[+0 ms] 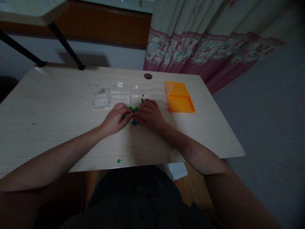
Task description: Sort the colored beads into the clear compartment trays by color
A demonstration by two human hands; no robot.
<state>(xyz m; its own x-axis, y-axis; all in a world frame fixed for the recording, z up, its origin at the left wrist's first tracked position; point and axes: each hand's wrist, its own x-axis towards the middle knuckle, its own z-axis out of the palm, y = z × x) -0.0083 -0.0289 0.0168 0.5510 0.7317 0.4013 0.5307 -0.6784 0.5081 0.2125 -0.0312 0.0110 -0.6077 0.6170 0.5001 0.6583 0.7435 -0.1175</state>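
Both my hands rest together at the middle of a pale wooden table [47, 108]. My left hand [116, 119] and my right hand [149, 115] meet over a small heap of green, blue and yellow pieces [133, 111], fingers curled and pinched on them. Which piece each hand holds is hidden by the fingers. Just behind the hands lies a clear plastic tray with several compartments [119, 93]; one compartment holds small dark bits [144, 100].
An orange open box with its lid [179, 98] lies to the right of the clear tray. A single green piece [118, 161] sits near the table's front edge. A cable hole [148, 76] is at the back. Curtains hang behind; black stand legs [66, 47] stand back left.
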